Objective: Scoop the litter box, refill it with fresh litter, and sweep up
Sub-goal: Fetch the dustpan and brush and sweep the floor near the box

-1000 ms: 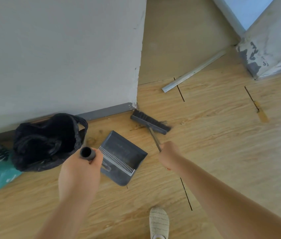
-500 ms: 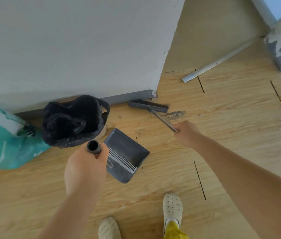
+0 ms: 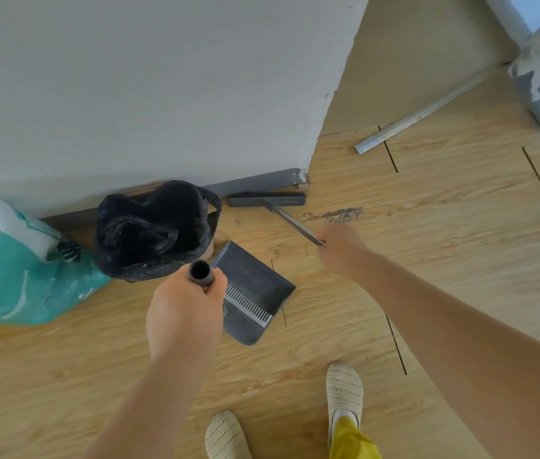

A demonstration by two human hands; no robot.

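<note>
My left hand (image 3: 185,313) grips the upright tubular handle of a dark grey dustpan (image 3: 255,293), whose pan rests on the wooden floor with a white comb strip across it. My right hand (image 3: 339,248) grips the metal handle of a broom (image 3: 267,199). The broom's dark head lies flat against the grey baseboard at the wall's corner, just right of a bin lined with a black bag (image 3: 154,230). No litter box shows in this view.
A teal and white litter bag (image 3: 13,279) leans on the wall at the left. A pale trim strip (image 3: 420,115) lies on the floor at the back right. A dark scuff (image 3: 334,215) marks the boards. My two slippered feet (image 3: 343,392) stand below.
The broom head has moved left and back, from the open floor by the wall corner to the baseboard beside the bin. The view has shifted left, bringing the teal bag into sight.
</note>
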